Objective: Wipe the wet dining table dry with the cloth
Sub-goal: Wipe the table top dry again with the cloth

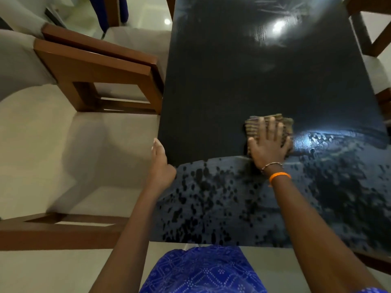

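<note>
Nearest to me is the blue patterned fabric [203, 269] of my clothing, pressed up against the near edge of the dining table [264, 81]. From there my two bare forearms reach forward.

My right hand [268, 144] lies flat on the cloth [254, 125], fingers spread and straight, pressing it down onto the tabletop rather than gripping it. The cloth is brownish, striped and folded into a small pad; it sits a little right of the table's middle, just beyond the line where the wet patch begins. On that wrist I wear a thin beaded bracelet [271, 165] and, just behind it, an orange band [279, 176].

My left hand [160, 161] rests at the table's left edge, fingers loose and nearly straight, holding nothing; the heel of the hand touches the tabletop while the fingers point along the edge.

The table is dark and glossy. Its near part is covered with water drops and smears [211, 197], and a bright light reflection lies just right of the cloth. The far part looks mostly dry, with faint streaks near the top.

To the left stand wooden chairs [95, 66] with pale cushions on a light tiled floor [53, 155]. Another chair frame [372, 34] shows at the right edge.
</note>
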Available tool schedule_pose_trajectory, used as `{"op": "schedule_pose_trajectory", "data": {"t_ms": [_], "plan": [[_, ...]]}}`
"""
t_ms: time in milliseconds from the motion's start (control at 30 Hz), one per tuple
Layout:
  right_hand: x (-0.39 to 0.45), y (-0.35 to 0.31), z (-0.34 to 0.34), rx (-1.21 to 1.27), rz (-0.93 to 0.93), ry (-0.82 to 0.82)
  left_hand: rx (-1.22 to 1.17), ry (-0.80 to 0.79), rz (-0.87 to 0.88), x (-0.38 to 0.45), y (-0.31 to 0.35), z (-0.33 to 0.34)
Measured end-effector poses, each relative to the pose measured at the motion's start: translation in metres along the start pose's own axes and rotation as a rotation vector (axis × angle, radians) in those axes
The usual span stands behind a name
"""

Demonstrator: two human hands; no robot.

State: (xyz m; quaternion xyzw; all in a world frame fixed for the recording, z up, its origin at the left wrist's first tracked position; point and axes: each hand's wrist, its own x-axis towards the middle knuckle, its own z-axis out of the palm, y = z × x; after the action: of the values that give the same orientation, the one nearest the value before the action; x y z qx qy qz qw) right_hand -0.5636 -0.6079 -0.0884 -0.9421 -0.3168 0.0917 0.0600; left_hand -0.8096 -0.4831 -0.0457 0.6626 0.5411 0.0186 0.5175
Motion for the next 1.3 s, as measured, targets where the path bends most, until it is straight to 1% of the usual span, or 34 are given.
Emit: {"op": "schedule_pose_trajectory", "data": {"t_ms": [100,167,233,300,367,400,467,500,567,700,833,933,1033,1133,1233,1300], "plan": [[-0.032,-0.067,0.018,-0.006,-0.241,-0.055,-0.332,0.018,-0.045,-0.005,-0.004,-0.019],[-0.062,-0.116,0.03,0.009,-0.431,-0.105,-0.551,0.057,-0.095,-0.011,-0.013,-0.026],[-0.094,-0.156,0.042,0.019,-0.624,-0.166,-0.68,0.118,-0.144,-0.018,-0.026,-0.03],[-0.118,-0.179,0.049,0.012,-0.733,-0.207,-0.681,0.196,-0.17,-0.024,-0.041,-0.03],[-0.128,-0.182,0.053,0.0,-0.776,-0.21,-0.665,0.26,-0.203,-0.029,-0.053,-0.028],[-0.128,-0.179,0.052,-0.006,-0.795,-0.202,-0.672,0.27,-0.222,-0.031,-0.055,-0.027],[-0.125,-0.167,0.048,-0.008,-0.822,-0.176,-0.657,0.252,-0.197,-0.034,-0.055,-0.022],[-0.122,-0.159,0.046,-0.006,-0.812,-0.163,-0.63,0.233,-0.177,-0.035,-0.053,-0.018],[-0.115,-0.135,0.04,-0.011,-0.733,-0.137,-0.547,0.184,-0.152,-0.038,-0.049,-0.013],[-0.088,-0.067,0.021,-0.059,-0.452,-0.056,-0.417,0.131,-0.093,-0.047,-0.044,-0.004],[-0.065,0.008,-0.005,-0.11,-0.188,0.011,-0.361,0.111,-0.058,-0.051,-0.046,-0.002],[-0.045,0.042,-0.021,-0.128,-0.126,0.035,-0.386,0.105,-0.047,-0.052,-0.048,-0.004],[-0.042,0.038,-0.016,-0.076,-0.112,0.0,-0.436,0.099,-0.052,-0.05,-0.051,-0.007],[-0.056,0.01,-0.002,-0.049,-0.113,0.009,-0.426,0.105,-0.055,-0.046,-0.051,-0.008],[-0.08,-0.04,0.011,-0.022,-0.208,0.012,-0.402,0.117,-0.049,-0.047,-0.049,-0.006],[-0.098,-0.082,0.024,-0.002,-0.31,-0.024,-0.346,0.136,-0.03,-0.048,-0.049,-0.002]]}}
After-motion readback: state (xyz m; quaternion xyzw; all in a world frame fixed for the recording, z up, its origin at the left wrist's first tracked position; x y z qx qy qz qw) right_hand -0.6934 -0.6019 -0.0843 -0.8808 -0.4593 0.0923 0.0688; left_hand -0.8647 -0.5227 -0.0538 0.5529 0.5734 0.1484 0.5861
